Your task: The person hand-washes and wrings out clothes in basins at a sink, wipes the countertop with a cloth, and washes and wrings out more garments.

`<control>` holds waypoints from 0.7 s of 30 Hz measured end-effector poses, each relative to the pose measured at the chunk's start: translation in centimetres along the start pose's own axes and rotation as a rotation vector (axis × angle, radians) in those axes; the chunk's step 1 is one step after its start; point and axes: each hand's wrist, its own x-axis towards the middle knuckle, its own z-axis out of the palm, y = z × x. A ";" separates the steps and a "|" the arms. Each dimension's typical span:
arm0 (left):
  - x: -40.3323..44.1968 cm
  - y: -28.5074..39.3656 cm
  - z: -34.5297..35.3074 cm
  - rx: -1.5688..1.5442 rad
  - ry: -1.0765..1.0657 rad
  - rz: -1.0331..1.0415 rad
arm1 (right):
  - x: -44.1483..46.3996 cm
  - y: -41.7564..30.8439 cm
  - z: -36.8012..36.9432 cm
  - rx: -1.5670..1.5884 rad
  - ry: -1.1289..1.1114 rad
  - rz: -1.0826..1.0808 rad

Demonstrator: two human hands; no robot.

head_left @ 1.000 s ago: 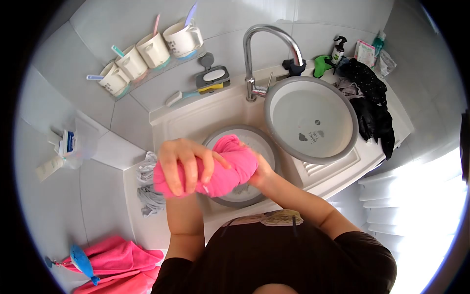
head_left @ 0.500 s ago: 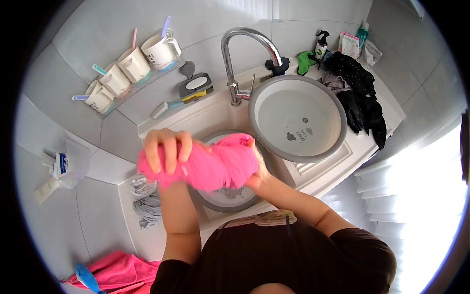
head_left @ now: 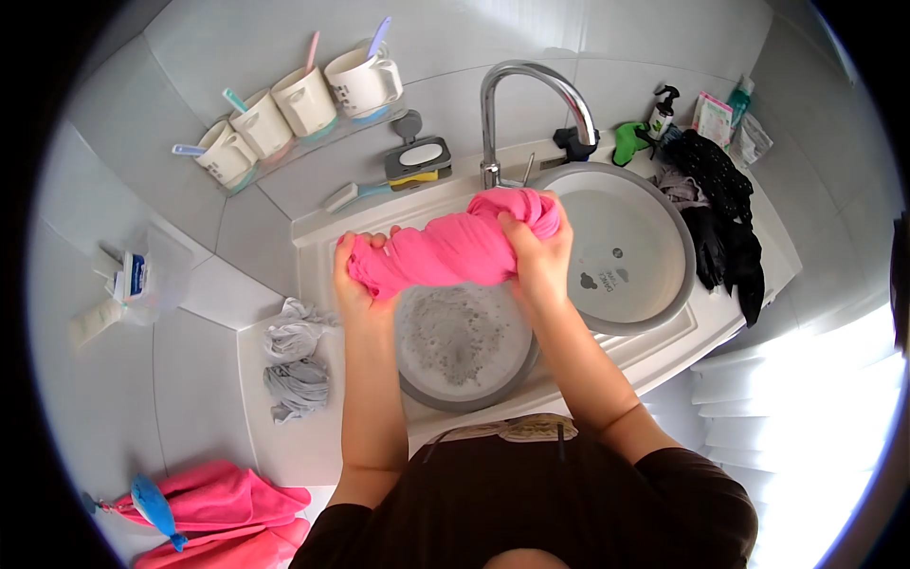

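A twisted pink cloth (head_left: 445, 248) stretches between my two hands above a grey-rimmed basin of foamy water (head_left: 455, 341) in the sink. My left hand (head_left: 363, 270) is wrapped round the cloth's left end, with its fingers mostly behind it. At the right end my right hand (head_left: 540, 248) grips the cloth, its thumb across the front. The cloth hangs clear of the foam. Beside it on the right stands a second basin of clearer water (head_left: 616, 248), partly covered by my right hand.
The faucet (head_left: 489, 123) rises behind the basins. Cups (head_left: 305, 101) with toothbrushes line a wall shelf. Grey cloths (head_left: 296, 387) lie on the left counter, dark clothes (head_left: 725, 251) on the right. A spray bottle (head_left: 662, 114) and a soap box (head_left: 417, 159) are at the back.
Both hands have moved up and away from my body with the pink cloth. The foamy basin now shows more below it. My left hand's fingers have gone from the front to behind the cloth.
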 end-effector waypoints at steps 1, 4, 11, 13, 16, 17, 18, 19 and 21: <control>0.3 -0.1 -0.5 -0.004 0.008 0.014 | -0.2 -0.7 0.7 -0.248 -0.164 -0.326; 0.9 -0.7 -2.2 -0.091 0.204 -0.247 | -1.4 -3.7 3.6 -0.629 -0.505 -0.780; -0.6 -2.4 -2.8 0.091 0.196 -0.696 | -5.2 -3.3 4.6 -0.970 -1.087 -1.170; 0.4 -2.7 -4.2 0.081 0.090 -0.974 | -6.5 -3.1 4.3 -1.003 -1.173 -1.192; 0.4 -2.1 -1.2 0.359 0.076 -0.929 | -8.5 -1.9 3.9 -0.957 -1.340 -1.107; 0.8 -2.0 -0.9 0.368 0.092 -0.948 | -8.8 -1.3 3.7 -0.964 -1.361 -1.156; 1.5 -1.8 -0.7 0.450 0.035 -0.977 | -8.9 -0.8 3.6 -0.971 -1.379 -1.209; 1.9 -1.8 -0.7 0.531 -0.022 -1.011 | -9.2 -0.3 3.4 -0.972 -1.355 -1.188; 2.5 -1.8 -0.6 0.566 -0.007 -1.081 | -9.5 0.6 3.1 -1.011 -1.443 -1.191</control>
